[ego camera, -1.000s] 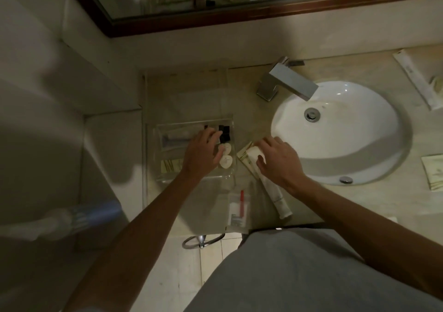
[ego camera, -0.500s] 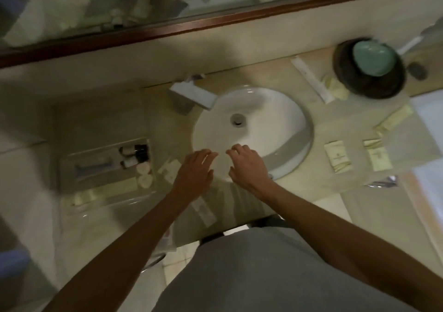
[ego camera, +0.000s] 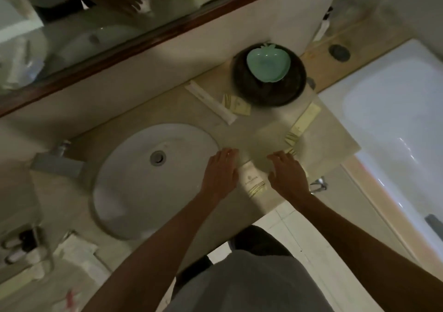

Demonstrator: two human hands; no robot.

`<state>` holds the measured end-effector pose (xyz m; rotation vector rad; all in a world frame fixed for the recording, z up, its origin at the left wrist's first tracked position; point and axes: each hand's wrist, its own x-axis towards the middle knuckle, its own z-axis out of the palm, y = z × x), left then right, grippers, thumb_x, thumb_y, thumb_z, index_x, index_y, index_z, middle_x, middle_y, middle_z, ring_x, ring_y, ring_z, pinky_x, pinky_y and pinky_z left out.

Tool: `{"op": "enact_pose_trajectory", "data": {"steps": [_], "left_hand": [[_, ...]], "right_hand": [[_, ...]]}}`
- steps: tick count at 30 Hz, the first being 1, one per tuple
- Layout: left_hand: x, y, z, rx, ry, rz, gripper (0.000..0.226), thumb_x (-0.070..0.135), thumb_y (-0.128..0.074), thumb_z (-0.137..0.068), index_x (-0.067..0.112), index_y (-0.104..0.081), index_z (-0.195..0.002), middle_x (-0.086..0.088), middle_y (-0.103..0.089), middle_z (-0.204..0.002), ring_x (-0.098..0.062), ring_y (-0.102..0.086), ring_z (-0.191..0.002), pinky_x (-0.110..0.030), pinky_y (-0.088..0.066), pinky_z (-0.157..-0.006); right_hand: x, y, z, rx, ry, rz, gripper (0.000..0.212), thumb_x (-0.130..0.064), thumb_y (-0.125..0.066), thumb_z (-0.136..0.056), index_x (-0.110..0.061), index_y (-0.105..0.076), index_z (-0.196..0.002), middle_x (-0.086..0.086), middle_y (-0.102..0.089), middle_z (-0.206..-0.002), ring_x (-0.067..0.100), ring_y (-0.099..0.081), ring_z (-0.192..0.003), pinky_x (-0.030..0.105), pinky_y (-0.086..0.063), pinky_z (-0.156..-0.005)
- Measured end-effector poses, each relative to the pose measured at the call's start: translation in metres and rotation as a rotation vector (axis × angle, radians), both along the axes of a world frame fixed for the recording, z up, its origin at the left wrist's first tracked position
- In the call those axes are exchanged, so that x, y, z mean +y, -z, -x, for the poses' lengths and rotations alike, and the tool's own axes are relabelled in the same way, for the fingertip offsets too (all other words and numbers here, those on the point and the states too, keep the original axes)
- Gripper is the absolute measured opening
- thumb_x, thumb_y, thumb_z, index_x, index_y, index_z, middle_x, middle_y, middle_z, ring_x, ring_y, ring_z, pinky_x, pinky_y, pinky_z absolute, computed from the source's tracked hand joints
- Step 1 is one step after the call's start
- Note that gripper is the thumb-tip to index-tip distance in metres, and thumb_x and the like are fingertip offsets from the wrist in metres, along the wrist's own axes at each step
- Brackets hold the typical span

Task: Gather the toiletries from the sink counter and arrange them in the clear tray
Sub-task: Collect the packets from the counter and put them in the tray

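My left hand (ego camera: pixel 220 172) and my right hand (ego camera: pixel 286 173) lie flat and empty on the counter right of the sink, fingers apart. Between them lies a cream sachet (ego camera: pixel 254 182). Another sachet peeks out beyond my right fingertips (ego camera: pixel 291 152). Further back lie a long white wrapped stick (ego camera: pixel 209 101), small cream packets (ego camera: pixel 237 105) and a long cream sachet (ego camera: pixel 303 124). The clear tray (ego camera: pixel 45 251) with small bottles sits at the far lower left, blurred.
The white sink basin (ego camera: pixel 134 191) and its faucet (ego camera: pixel 57 164) are to the left. A dark bowl (ego camera: pixel 287 88) holding a green dish (ego camera: pixel 267 64) stands at the back. A bathtub (ego camera: pixel 395 110) lies to the right. Loose packets (ego camera: pixel 76 251) lie beside the tray.
Both hands left the tray area and crossed over the sink to the right part of the counter. The view swung right with them; the tray is now at the frame's lower left.
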<state>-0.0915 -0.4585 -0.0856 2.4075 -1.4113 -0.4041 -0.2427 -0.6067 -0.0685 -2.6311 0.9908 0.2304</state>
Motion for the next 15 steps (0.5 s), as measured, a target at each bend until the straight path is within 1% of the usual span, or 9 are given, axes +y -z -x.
{"op": "enact_pose_trajectory", "data": {"steps": [3,5,6,7,8,9,11,13,15], "left_hand": [[-0.045,0.005,-0.006,0.0,-0.002,-0.004,0.059,0.023,-0.061,-0.079,0.014,-0.044,-0.135,-0.009,-0.051,-0.13,-0.026,-0.051,-0.113,-0.041,-0.046,-0.09],[-0.07,0.006,-0.019,-0.034,-0.021,-0.011,0.056,0.019,-0.058,-0.08,0.013,-0.046,-0.134,-0.01,-0.052,-0.129,-0.027,-0.053,-0.11,-0.041,-0.048,-0.087],[-0.081,0.006,-0.029,-0.057,-0.047,-0.02,0.055,0.017,-0.057,-0.08,0.013,-0.046,-0.134,-0.009,-0.052,-0.129,-0.027,-0.054,-0.109,-0.041,-0.048,-0.086],[-0.09,0.007,-0.041,-0.085,-0.077,-0.033,0.054,0.013,-0.056,-0.081,0.014,-0.046,-0.134,-0.008,-0.052,-0.128,-0.026,-0.053,-0.108,-0.04,-0.048,-0.086],[-0.099,0.007,-0.056,-0.113,-0.098,-0.053,0.055,0.008,-0.056,-0.08,0.015,-0.046,-0.133,-0.007,-0.052,-0.128,-0.026,-0.053,-0.108,-0.039,-0.047,-0.086],[-0.106,0.006,-0.072,-0.14,-0.107,-0.084,0.057,0.004,-0.056,-0.079,0.015,-0.046,-0.134,-0.006,-0.051,-0.13,-0.026,-0.052,-0.109,-0.038,-0.046,-0.087],[-0.118,0.006,-0.102,-0.19,-0.073,-0.181,0.061,0.002,-0.059,-0.08,0.015,-0.044,-0.137,-0.005,-0.049,-0.136,-0.026,-0.048,-0.117,-0.038,-0.042,-0.093],[-0.128,0.006,-0.124,-0.224,0.026,-0.298,0.056,0.005,-0.058,-0.085,0.015,-0.043,-0.138,-0.005,-0.047,-0.14,-0.026,-0.043,-0.125,-0.038,-0.037,-0.1],[-0.134,0.009,-0.135,-0.245,0.108,-0.371,0.05,0.003,-0.055,-0.086,0.014,-0.048,-0.134,-0.006,-0.049,-0.138,-0.027,-0.041,-0.127,-0.038,-0.033,-0.103]], "right_hand": [[-0.046,0.009,0.005,-0.014,0.008,0.06,0.049,-0.006,-0.064,-0.08,-0.014,-0.059,-0.128,0.008,-0.058,-0.131,0.032,-0.054,-0.115,0.043,-0.048,-0.09],[-0.079,0.012,0.002,-0.02,-0.015,0.106,0.044,-0.006,-0.052,-0.085,-0.01,-0.057,-0.129,0.013,-0.057,-0.132,0.035,-0.051,-0.116,0.045,-0.046,-0.089],[-0.096,0.014,0.001,-0.02,-0.032,0.124,0.044,-0.01,-0.043,-0.087,-0.007,-0.057,-0.128,0.016,-0.056,-0.132,0.037,-0.051,-0.116,0.046,-0.046,-0.087],[-0.114,0.017,0.0,-0.014,-0.055,0.149,0.045,-0.013,-0.039,-0.087,-0.005,-0.056,-0.129,0.019,-0.056,-0.132,0.038,-0.051,-0.117,0.048,-0.046,-0.087],[-0.132,0.022,-0.001,0.01,-0.084,0.169,0.046,-0.012,-0.043,-0.087,-0.005,-0.054,-0.13,0.02,-0.054,-0.135,0.039,-0.05,-0.12,0.049,-0.045,-0.09],[-0.149,0.028,0.0,0.034,-0.114,0.184,0.048,-0.008,-0.053,-0.085,-0.006,-0.052,-0.132,0.02,-0.053,-0.137,0.039,-0.049,-0.123,0.049,-0.045,-0.093],[-0.175,0.04,0.001,0.057,-0.171,0.178,0.058,-0.005,-0.069,-0.079,-0.007,-0.051,-0.134,0.019,-0.051,-0.14,0.04,-0.048,-0.126,0.05,-0.045,-0.095],[-0.188,0.042,0.001,0.052,-0.201,0.144,0.059,-0.004,-0.073,-0.078,-0.008,-0.053,-0.133,0.018,-0.052,-0.14,0.041,-0.048,-0.126,0.051,-0.044,-0.096],[-0.192,0.043,-0.002,0.038,-0.23,0.142,0.056,-0.005,-0.073,-0.077,-0.008,-0.055,-0.13,0.018,-0.052,-0.139,0.041,-0.048,-0.127,0.052,-0.043,-0.098]]}}
